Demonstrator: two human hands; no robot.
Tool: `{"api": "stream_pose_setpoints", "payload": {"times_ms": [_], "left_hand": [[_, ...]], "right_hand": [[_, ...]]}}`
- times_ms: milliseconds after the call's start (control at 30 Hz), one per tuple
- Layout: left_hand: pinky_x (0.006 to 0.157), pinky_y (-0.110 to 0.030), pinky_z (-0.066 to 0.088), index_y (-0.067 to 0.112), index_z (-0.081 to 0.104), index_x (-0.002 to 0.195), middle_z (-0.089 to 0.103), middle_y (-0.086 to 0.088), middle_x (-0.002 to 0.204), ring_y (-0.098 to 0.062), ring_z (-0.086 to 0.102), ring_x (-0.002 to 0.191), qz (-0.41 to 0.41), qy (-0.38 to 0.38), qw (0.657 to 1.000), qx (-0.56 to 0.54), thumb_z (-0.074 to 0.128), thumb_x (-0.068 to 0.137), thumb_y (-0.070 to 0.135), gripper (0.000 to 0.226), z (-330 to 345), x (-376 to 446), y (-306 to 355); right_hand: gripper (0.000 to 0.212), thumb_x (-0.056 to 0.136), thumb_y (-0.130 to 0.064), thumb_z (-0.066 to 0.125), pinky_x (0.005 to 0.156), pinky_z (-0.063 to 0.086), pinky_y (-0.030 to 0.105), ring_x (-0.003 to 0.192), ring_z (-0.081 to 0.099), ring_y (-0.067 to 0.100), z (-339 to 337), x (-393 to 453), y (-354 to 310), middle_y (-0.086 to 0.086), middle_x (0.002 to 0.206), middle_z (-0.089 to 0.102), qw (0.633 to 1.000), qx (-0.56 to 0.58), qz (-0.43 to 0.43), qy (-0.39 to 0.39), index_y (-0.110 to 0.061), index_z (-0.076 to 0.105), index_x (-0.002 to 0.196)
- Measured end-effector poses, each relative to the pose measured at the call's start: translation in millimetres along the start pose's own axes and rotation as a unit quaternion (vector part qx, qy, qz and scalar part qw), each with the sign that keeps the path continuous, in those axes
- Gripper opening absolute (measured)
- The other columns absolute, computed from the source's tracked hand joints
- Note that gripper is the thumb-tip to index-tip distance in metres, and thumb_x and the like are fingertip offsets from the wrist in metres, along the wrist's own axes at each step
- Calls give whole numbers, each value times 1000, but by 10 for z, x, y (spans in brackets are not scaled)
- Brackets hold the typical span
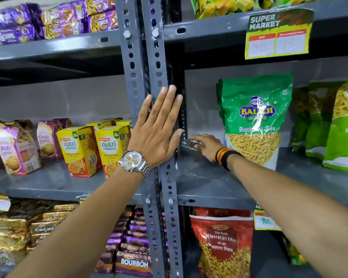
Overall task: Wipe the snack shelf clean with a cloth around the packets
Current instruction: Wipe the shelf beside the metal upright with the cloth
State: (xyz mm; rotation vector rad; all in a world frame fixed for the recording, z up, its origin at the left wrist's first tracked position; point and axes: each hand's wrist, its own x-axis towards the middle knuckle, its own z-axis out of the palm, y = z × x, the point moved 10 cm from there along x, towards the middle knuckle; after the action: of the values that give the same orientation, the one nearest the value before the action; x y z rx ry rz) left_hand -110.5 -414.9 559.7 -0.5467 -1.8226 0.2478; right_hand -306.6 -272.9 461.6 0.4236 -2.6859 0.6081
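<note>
My right hand [206,146] reaches deep onto the grey snack shelf [205,177] and is closed on a dark checked cloth [189,144] pressed near the shelf's back left corner. A green Balaji sev packet [255,117] stands upright just right of that hand. My left hand [158,131], with a silver watch at the wrist, lies flat and open against the slotted grey upright post [157,63].
More green packets [329,125] stand at the right. Nutri Choice boxes [111,149] and Oats packs [16,149] fill the left bay. A price tag [277,35] hangs from the shelf above. Red Navratan Mix packets [223,243] and biscuit packs sit below.
</note>
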Motion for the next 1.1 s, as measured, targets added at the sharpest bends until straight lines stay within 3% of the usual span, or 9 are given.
{"api": "stream_pose_setpoints", "payload": {"times_ms": [200,433,500,633,767,867,1000,1033,1100], "left_hand": [[123,-59,15,2,14,159,7,-19,167,-33,7,156,8,27,1000,-11,35,100,32,70,-13,-23,9],[123,-59,15,2,14,159,8,-19,167,-33,7,156,8,34,999,-8,33,100,33,69,1,-15,7],[123,-59,15,2,14,159,8,-19,167,-33,7,156,7,35,999,-8,32,101,33,69,-5,-14,4],[123,-59,15,3,15,159,9,-19,167,-33,8,156,7,39,999,-8,31,101,34,68,-26,-17,15],[123,-58,15,4,15,160,9,-19,167,-33,8,156,5,32,999,0,31,101,34,68,-10,-20,8],[123,-58,15,4,14,160,10,-19,168,-33,8,156,1,26,1000,6,34,101,34,69,-13,-20,14],[123,-58,14,4,13,160,9,-19,168,-33,7,156,-1,15,1000,11,35,101,34,69,-33,-25,13],[123,-58,14,4,13,160,9,-19,168,-33,6,156,-1,13,1000,10,35,102,34,69,-36,-24,18],[124,-57,13,4,13,160,9,-19,168,-32,6,156,-1,11,1000,11,35,102,34,69,-35,-28,25]], "right_hand": [[36,94,-38,48,102,37,46,125,50,38,257,561,318,10,137,55,998,-15,61,2,-40,52,130],[45,91,-37,39,111,30,55,134,37,42,650,805,680,13,146,42,986,-62,143,-64,-36,46,135],[46,91,-30,42,112,32,53,134,38,40,736,861,583,11,147,43,987,-54,122,-92,-40,47,136],[42,89,-38,46,112,35,48,130,46,35,827,829,330,2,145,49,990,-22,72,-123,-52,50,128],[37,95,-32,49,112,36,46,131,50,29,822,560,90,0,142,55,989,1,4,-147,-42,56,130],[37,98,-26,50,111,37,35,130,50,22,715,167,-215,1,142,54,984,45,-58,-162,-31,56,134],[37,101,-15,49,96,36,6,112,48,-2,474,-665,-649,-7,131,53,960,90,-148,-219,-19,54,137],[36,101,-18,50,92,34,-3,107,50,-10,415,-820,-665,-12,129,54,952,94,-160,-245,-21,54,136],[34,100,-25,52,90,33,-7,103,51,-23,285,-942,-627,-22,125,58,942,104,-167,-272,-28,57,133]]}}
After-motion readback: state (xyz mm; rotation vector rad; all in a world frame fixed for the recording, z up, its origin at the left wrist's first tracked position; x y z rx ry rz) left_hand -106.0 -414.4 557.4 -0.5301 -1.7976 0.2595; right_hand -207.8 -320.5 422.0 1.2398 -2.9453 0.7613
